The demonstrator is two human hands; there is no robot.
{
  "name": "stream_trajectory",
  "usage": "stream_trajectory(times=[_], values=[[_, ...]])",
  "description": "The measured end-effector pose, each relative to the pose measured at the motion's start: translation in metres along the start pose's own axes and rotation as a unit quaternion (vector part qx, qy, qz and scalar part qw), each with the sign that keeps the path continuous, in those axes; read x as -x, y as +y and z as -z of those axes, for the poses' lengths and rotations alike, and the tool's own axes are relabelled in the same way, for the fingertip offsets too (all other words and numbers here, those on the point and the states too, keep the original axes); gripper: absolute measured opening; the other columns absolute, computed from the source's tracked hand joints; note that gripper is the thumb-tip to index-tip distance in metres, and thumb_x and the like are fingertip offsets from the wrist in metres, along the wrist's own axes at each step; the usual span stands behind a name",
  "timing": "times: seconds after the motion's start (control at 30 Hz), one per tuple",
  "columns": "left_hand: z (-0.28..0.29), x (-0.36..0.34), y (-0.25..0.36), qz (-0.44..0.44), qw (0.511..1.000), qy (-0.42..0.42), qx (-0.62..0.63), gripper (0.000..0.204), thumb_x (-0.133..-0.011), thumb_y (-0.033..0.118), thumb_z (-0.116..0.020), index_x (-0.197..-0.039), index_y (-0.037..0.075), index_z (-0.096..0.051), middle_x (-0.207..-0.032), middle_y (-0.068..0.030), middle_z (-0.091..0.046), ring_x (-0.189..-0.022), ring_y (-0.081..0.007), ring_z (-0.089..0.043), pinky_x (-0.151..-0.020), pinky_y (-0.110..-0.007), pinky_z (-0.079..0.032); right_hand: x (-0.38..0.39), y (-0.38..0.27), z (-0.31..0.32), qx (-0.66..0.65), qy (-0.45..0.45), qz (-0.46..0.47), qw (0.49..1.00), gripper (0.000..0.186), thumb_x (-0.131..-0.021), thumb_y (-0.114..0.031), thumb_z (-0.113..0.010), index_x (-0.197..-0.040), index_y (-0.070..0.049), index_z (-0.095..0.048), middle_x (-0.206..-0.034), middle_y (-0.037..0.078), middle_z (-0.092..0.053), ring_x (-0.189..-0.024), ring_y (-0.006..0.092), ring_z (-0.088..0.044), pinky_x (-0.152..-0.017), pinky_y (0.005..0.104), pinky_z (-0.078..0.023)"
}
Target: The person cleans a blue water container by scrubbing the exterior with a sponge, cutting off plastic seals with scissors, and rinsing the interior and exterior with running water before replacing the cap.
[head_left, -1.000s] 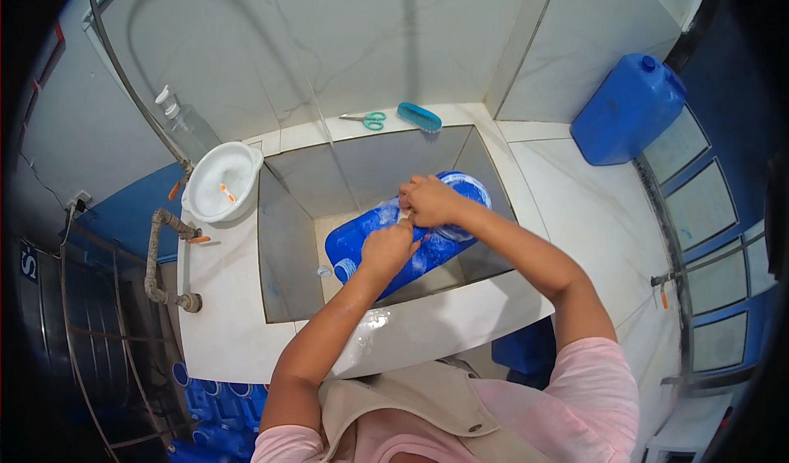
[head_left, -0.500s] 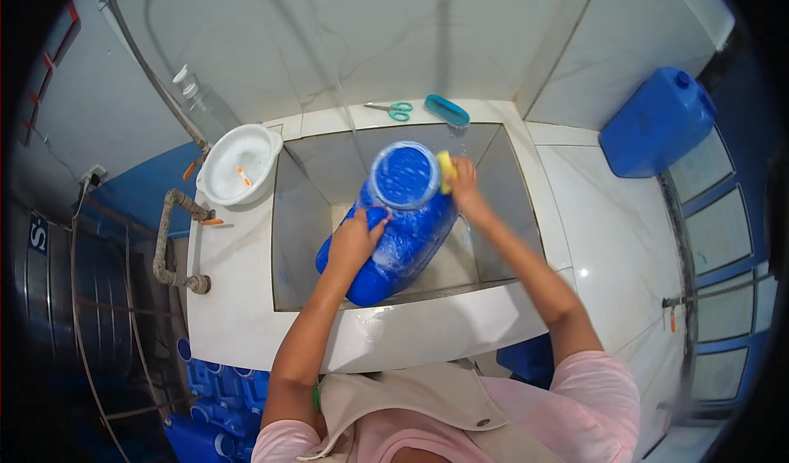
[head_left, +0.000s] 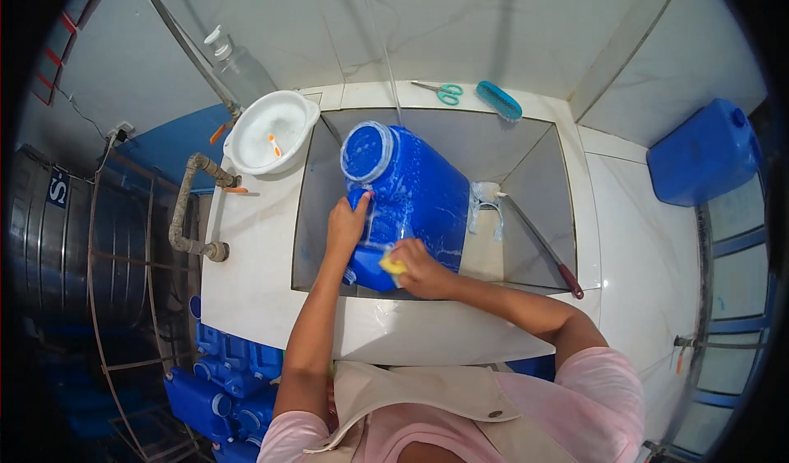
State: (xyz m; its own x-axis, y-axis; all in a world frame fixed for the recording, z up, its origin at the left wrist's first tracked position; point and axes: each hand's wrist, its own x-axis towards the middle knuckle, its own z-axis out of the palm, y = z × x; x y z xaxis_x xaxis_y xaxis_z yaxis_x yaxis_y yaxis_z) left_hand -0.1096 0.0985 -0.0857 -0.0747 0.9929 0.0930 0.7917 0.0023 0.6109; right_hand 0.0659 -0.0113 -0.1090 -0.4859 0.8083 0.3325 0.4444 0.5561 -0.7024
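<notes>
A soapy blue jug [head_left: 422,196] with a wide round cap stands tilted in the tiled sink [head_left: 538,233]. My left hand [head_left: 349,229] is closed round the jug's handle on its left side. My right hand [head_left: 419,270] grips a yellow sponge [head_left: 393,263] pressed on the jug near its lower end. Right of the jug, a long tool [head_left: 538,244] with a maroon handle leans across the sink, a pale wet head at its upper end.
A white basin [head_left: 292,124] and a pump bottle [head_left: 243,73] are at the back left, beside pipes [head_left: 187,225]. Scissors [head_left: 449,93] and a teal brush [head_left: 498,100] lie on the back ledge. Another blue jug [head_left: 703,157] stands at right; several more [head_left: 197,401] are below left.
The jug has turned and shifted since the earlier frames. My right hand has come from its right side down to its lower front with the sponge. The long tool now shows.
</notes>
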Motion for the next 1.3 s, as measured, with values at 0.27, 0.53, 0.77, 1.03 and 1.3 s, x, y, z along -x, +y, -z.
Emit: stream_trajectory(times=[0.27,0.53,0.77,1.03,1.3], values=[[0.004,-0.027,-0.009,0.202,0.967,-0.074,0.134,0.055,-0.085,0.047,-0.057,-0.084,-0.008,-0.058,-0.056,-0.0113,-0.055,-0.04,-0.0203,-0.054,-0.037,-0.033,-0.041,-0.024,0.009,0.018,0.053,-0.043,0.178,0.982,0.024,-0.073,-0.011,-0.059,-0.097,-0.005,-0.059,-0.109,0.018,-0.05,-0.1,0.0325,-0.047,-0.087,0.0426,-0.036],[-0.004,-0.014,-0.03,0.245,0.955,-0.067,0.151,0.056,-0.085,0.048,-0.056,-0.079,-0.008,-0.054,-0.056,-0.0144,-0.055,-0.037,-0.0214,-0.053,-0.034,-0.035,-0.04,-0.092,0.128,-0.007,0.078,0.256,-0.089,0.959,0.024,-0.06,0.003,-0.054,-0.084,-0.001,-0.054,-0.087,0.019,-0.053,-0.086,0.0358,-0.047,-0.071,0.0457,-0.034],[0.011,-0.003,-0.052,0.298,0.938,-0.064,0.166,0.057,-0.085,0.049,-0.057,-0.083,-0.008,-0.054,-0.055,-0.0122,-0.055,-0.036,-0.0197,-0.052,-0.033,-0.033,-0.038,-0.004,0.064,-0.048,-0.069,0.12,0.015,0.99,0.022,-0.07,0.0,-0.05,-0.092,-0.001,-0.051,-0.102,0.02,-0.048,-0.099,0.0356,-0.043,-0.083,0.0459,-0.033],[0.003,-0.004,-0.025,0.256,0.956,-0.07,0.129,0.059,-0.084,0.051,-0.056,-0.086,-0.007,-0.055,-0.055,-0.0126,-0.055,-0.038,-0.02,-0.053,-0.035,-0.033,-0.041,-0.03,0.231,-0.023,0.085,0.244,-0.293,0.921,0.039,-0.09,-0.016,-0.046,-0.122,0.006,-0.046,-0.118,0.025,-0.052,-0.107,0.0407,-0.049,-0.098,0.0455,-0.035],[0.008,0.004,-0.048,0.241,0.964,-0.036,0.103,0.055,-0.085,0.05,-0.055,-0.088,-0.005,-0.056,-0.053,-0.0102,-0.054,-0.037,-0.0192,-0.052,-0.035,-0.033,-0.041,-0.067,0.047,-0.031,0.074,0.044,-0.092,0.992,0.057,-0.094,-0.029,-0.04,-0.138,0.003,-0.024,-0.14,0.027,-0.025,-0.133,0.0433,-0.019,-0.109,0.0502,-0.017]])
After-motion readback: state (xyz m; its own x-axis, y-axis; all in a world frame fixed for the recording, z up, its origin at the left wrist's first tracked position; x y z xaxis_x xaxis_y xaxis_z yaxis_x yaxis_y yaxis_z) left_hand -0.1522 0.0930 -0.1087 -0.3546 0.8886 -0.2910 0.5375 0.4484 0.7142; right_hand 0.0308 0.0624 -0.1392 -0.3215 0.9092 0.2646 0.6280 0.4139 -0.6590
